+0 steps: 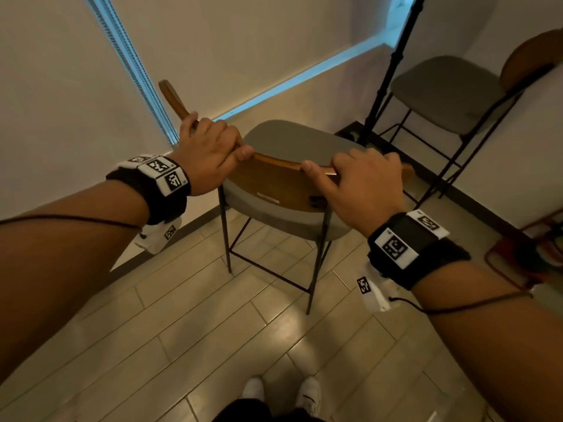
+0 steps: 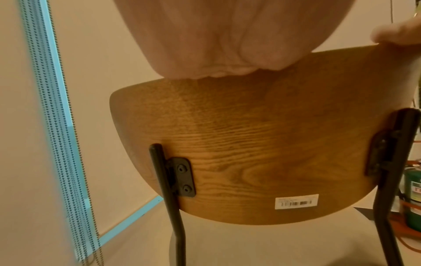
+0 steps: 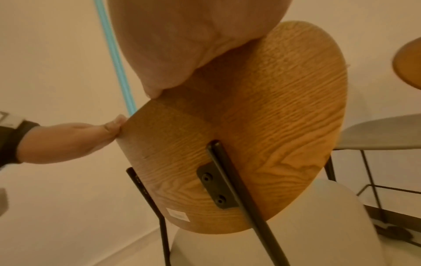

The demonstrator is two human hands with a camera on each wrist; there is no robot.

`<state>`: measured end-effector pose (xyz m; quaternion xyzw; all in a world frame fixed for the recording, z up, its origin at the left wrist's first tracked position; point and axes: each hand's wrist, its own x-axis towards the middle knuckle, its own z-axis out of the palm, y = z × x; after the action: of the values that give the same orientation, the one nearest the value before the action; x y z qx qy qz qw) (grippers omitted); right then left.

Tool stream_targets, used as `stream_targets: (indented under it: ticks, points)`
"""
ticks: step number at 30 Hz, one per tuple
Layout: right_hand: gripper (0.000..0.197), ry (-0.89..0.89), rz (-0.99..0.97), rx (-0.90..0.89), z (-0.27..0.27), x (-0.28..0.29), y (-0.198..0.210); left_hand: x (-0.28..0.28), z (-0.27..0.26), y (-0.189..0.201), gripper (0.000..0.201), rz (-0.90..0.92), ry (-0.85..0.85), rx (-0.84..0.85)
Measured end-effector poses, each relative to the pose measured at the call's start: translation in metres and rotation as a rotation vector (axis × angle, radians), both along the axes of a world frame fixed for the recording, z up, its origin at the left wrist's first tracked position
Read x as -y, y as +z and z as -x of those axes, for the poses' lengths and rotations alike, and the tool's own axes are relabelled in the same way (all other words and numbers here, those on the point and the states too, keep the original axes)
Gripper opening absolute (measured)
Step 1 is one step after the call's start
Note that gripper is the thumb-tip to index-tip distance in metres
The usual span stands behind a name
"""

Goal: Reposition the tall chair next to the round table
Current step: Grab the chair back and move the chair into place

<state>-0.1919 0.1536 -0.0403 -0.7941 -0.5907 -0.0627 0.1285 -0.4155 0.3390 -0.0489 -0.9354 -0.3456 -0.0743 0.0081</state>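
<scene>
Here, the left hand [image 1: 210, 153] and right hand [image 1: 362, 184] are gripping the tall chair [image 1: 292, 175] by its backrest top, their fingertips hiding behind the wood.

No words or numbers can be read. A white barcode sticker [image 2: 296, 201] sits low on the wooden chair backrest [image 2: 262, 144], its print too small to make out. Black-and-white square code markers [image 1: 394, 246] sit on the wristbands [image 1: 426, 254], without letters.
</scene>
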Motion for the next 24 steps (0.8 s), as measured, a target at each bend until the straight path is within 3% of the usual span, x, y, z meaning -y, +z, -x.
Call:
stream_targets:
  ticks: [11,24]
  points:
    - [0.066,-0.098,-0.01,-0.046,-0.039,-0.043,-0.006,-0.063,-0.057,-0.002,0.049,-0.033,-0.093,0.021]
    - [0.061,-0.175,-0.033,0.015,-0.126,-0.136,-0.008,-0.174,-0.161,-0.003,0.066,-0.113,-0.178,0.036]
